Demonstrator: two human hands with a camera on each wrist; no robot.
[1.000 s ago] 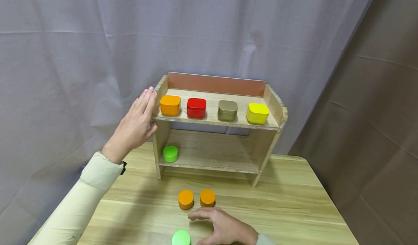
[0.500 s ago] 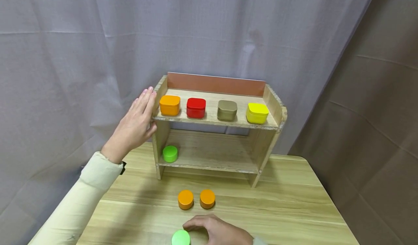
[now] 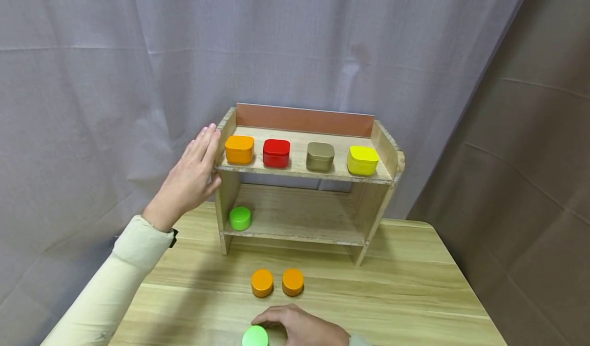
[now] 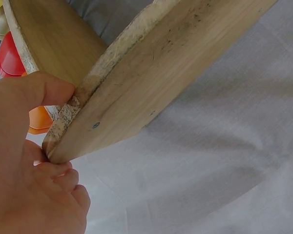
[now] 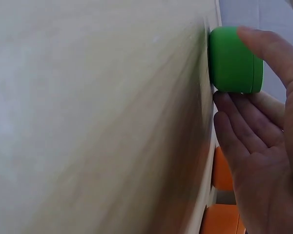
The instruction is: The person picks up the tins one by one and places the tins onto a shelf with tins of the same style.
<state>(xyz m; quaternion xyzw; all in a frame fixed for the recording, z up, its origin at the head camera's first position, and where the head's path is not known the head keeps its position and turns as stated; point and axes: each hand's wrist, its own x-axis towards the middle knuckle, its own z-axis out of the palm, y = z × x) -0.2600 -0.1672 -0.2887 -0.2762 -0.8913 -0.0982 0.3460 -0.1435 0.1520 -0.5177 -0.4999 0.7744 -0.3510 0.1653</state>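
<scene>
Smooth round green container [image 3: 255, 337] sitting on wood-grained desk [image 3: 415, 266] near six o'clock, right hand [image 3: 308, 328] cupping it from three o'clock, thumb and fingers at opposite sides; even pressure probably preventing slips. Left hand [image 3: 186, 182] at nine o'clock pinching rough-edged wooden shelf [image 3: 299, 213], presumably steadying it. Two squat orange containers [image 3: 261, 283] standing beyond, toward twelve and one.

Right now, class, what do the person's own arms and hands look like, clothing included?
On the left, a long pale sleeve with a gathered cuff, a small dark mark and a black piece, perhaps a strap, at the wrist. On the right, only a pale sleeve edge shows. The left hand and right hand are ungloved.
</scene>
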